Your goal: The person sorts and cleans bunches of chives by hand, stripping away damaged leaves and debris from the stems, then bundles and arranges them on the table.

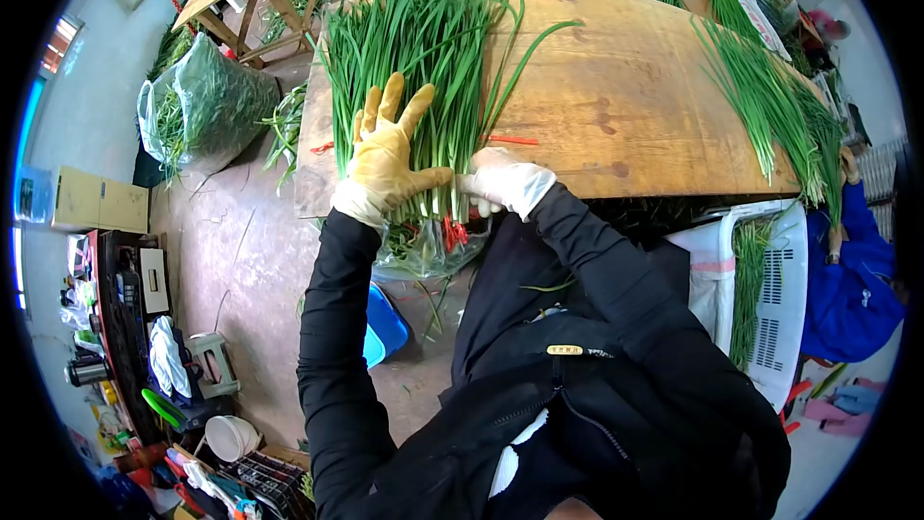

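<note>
A wide bunch of long green stalks (414, 39) lies on the wooden table (616, 87), its pale ends at the near edge. My left hand (385, 159), in a yellowish glove, rests flat on the bunch with its fingers spread. Beside the pale ends on the right is my right hand (500, 178), in a whitish glove, its fingers curled and partly hidden; what they hold, if anything, cannot be made out. A red strip (513, 140) lies just beyond it. More red strips (454, 233) hang below the stalk ends.
More green bunches (756, 87) lie at the table's right end, near a person in blue (852, 270). A white crate (782, 299) stands at my right. On the left are a stuffed plastic bag (217, 106) and, lower, a blue basin (385, 327).
</note>
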Demonstrator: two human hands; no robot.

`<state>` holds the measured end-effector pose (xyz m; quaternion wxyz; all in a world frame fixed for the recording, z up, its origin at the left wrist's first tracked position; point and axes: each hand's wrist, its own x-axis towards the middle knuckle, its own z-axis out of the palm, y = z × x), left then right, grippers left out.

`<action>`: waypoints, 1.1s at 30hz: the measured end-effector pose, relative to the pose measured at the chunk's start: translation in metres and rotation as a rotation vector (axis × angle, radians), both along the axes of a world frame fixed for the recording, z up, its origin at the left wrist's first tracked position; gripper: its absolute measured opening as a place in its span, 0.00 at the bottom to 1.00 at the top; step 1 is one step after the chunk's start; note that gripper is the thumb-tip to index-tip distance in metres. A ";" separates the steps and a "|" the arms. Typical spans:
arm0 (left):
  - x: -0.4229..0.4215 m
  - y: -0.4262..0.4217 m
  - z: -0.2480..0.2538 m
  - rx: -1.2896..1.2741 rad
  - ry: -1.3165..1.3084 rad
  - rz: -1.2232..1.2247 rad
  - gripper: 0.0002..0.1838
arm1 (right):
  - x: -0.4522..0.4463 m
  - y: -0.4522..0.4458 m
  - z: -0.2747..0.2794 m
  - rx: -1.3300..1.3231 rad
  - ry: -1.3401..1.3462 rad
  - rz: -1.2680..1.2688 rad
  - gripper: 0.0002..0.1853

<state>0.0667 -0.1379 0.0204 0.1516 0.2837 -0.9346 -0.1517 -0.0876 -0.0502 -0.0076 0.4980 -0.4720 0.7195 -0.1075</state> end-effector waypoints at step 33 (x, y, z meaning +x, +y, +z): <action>-0.005 0.057 0.015 -0.176 -0.277 0.011 0.54 | 0.013 0.028 -0.021 -1.515 0.293 -0.015 0.07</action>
